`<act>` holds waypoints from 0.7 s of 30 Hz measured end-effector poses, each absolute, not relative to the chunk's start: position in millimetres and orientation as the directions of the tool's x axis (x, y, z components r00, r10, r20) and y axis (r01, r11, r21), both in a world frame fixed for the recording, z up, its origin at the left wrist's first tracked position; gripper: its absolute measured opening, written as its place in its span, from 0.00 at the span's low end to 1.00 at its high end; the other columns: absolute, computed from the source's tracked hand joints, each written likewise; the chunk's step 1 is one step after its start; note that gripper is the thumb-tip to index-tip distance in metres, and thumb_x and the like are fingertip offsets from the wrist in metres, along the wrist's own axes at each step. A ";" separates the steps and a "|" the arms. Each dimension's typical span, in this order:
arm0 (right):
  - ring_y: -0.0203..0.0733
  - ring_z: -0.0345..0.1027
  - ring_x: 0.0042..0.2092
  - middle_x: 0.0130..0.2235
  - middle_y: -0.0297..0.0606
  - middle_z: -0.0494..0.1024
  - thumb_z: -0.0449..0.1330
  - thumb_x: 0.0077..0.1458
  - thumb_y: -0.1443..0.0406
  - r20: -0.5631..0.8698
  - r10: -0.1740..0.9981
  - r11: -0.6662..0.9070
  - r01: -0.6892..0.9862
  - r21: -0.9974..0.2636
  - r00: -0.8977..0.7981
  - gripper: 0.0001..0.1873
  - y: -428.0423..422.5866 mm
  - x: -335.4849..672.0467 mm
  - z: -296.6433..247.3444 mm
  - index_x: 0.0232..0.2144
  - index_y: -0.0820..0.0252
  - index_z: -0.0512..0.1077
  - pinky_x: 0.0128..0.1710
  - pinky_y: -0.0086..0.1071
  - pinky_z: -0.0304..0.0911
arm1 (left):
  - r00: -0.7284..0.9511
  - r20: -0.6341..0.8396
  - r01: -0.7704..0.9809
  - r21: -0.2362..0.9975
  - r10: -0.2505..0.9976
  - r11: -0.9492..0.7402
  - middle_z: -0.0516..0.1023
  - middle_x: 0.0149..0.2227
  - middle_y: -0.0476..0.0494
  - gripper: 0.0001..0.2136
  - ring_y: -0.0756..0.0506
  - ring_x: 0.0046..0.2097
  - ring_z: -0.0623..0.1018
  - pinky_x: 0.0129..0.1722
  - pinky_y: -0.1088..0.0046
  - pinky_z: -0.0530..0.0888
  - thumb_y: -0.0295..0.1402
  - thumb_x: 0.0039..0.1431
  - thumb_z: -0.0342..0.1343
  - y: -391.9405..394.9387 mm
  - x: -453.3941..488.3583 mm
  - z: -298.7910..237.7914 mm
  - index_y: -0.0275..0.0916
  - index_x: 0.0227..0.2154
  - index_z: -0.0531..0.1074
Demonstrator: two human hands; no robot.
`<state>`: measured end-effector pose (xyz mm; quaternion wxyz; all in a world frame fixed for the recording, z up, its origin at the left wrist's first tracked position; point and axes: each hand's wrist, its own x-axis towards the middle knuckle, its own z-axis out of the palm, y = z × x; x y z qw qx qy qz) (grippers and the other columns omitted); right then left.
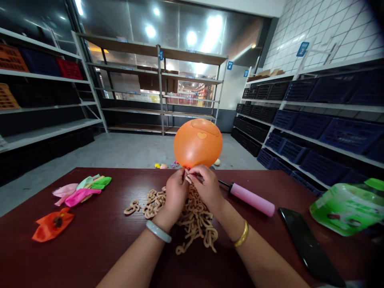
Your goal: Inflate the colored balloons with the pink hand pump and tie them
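An inflated orange balloon (196, 144) with a printed pattern stands upright above the table's far edge, its knot end pointing down. My left hand (176, 190) is closed, thumb and fingers pinching at the balloon's neck. Close against it, my right hand (207, 187) is closed too, its fingertips holding a short beige cord-like piece (188, 179) just below the neck. The fingers partly hide this spot. Under both hands lies a pile of beige curled cords (196, 218), some in loops; their material is unclear. A few loops lie apart at the left.
Flat balloons (81, 191) and a flat orange balloon (53, 225) lie on the left of the dark red table (99, 248). At the right are a pink hand pump (252, 199), a black phone (306, 240) and a green-and-clear jug (345, 210). Shelves with crates (345, 134) surround the room.
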<state>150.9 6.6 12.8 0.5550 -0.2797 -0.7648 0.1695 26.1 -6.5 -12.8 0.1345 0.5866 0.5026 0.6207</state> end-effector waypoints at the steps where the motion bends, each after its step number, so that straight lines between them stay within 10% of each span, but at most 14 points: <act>1: 0.42 0.70 0.40 0.36 0.37 0.76 0.58 0.58 0.69 0.756 0.615 0.785 0.256 -0.564 -0.222 0.04 6.4 151.1 14.3 0.34 0.54 0.72 0.43 0.35 0.65 | -0.265 0.613 0.463 0.758 0.744 -0.460 0.74 0.28 0.47 0.04 0.46 0.31 0.70 0.33 0.74 0.62 0.26 0.54 0.54 -8.0 26.0 -11.6 0.40 0.29 0.73; 9: 0.42 0.67 0.37 0.32 0.38 0.74 0.58 0.57 0.70 0.767 0.589 0.761 0.497 -0.418 -0.257 0.05 8.7 152.7 15.8 0.29 0.58 0.69 0.39 0.34 0.62 | -0.149 0.655 0.651 0.629 0.741 -0.426 0.71 0.27 0.48 0.06 0.48 0.30 0.69 0.32 0.73 0.61 0.26 0.58 0.48 -8.3 28.4 -9.1 0.39 0.27 0.67; 21: 0.43 0.69 0.38 0.34 0.39 0.76 0.54 0.62 0.68 0.806 0.545 0.779 0.497 -0.383 -0.232 0.06 5.4 151.6 14.0 0.33 0.58 0.70 0.40 0.34 0.63 | -0.328 0.508 0.270 0.858 0.797 -0.436 0.75 0.32 0.46 0.11 0.48 0.34 0.73 0.36 0.74 0.68 0.38 0.64 0.48 -9.7 42.2 -8.6 0.38 0.32 0.71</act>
